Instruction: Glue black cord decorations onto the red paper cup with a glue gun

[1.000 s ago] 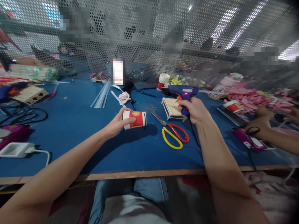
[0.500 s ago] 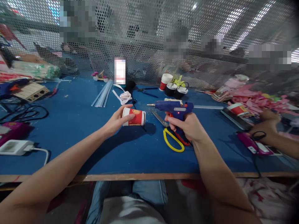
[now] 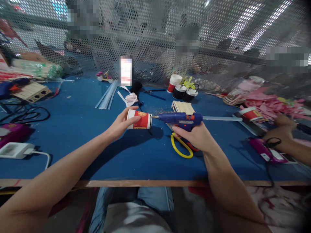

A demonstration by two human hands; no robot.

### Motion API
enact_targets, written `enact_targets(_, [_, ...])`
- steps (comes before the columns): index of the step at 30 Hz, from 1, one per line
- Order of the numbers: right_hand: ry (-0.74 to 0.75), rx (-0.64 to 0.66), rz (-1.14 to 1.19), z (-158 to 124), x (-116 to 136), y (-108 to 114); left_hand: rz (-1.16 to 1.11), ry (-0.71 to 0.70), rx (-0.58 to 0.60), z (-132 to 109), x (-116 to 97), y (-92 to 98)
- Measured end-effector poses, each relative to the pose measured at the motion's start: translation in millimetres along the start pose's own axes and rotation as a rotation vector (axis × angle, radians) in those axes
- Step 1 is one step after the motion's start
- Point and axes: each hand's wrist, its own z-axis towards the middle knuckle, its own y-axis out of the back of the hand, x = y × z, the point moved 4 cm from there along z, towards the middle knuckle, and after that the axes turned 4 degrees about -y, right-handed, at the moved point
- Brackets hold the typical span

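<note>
My left hand (image 3: 122, 123) is wrapped round a red and white paper cup (image 3: 145, 120) lying on its side in the air above the table. A thin black strand hangs along the cup's right end. My right hand (image 3: 194, 134) grips a blue glue gun (image 3: 179, 119) with a clear glue stick (image 3: 221, 118) sticking out of its back. The gun's metal nozzle points left and is at the cup's right end; whether it touches cannot be told. Below the gun lie scissors with a yellow handle (image 3: 181, 150), their blades mostly hidden.
On the blue table (image 3: 73, 129) lie loose glue sticks (image 3: 108, 97), white ribbon (image 3: 130, 98), pliers (image 3: 155, 94) and a bundle of wooden sticks (image 3: 183, 106). Cups (image 3: 179, 91) stand at the back, before a perforated metal screen (image 3: 150, 48). Another person's hand (image 3: 283, 129) is at the right.
My right hand has brought the glue gun left and slightly down, so its nozzle is now at the cup's end. The left hand and cup have barely moved.
</note>
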Motion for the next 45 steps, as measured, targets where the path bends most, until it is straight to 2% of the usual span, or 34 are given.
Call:
enact_targets(13, [-0.045, 0.002, -0.065, -0.3, -4.0, 0.5, -0.02, 0.004, -0.009, -0.4, -1.0, -0.9])
enact_targets(29, [-0.01, -0.016, -0.126, 2.5, -6.9, 1.6, 0.008, -0.012, 0.013, -0.2, -0.5, -0.4])
enact_targets(36, [-0.048, 0.093, 0.076, -0.7, -2.9, -0.8, -0.007, -0.001, 0.014, -1.1, -0.8, -1.9])
enact_targets(45, [-0.101, 0.132, 0.109, 0.9, -8.3, -2.2, -0.02, -0.008, 0.026, -1.1, -1.8, -1.5])
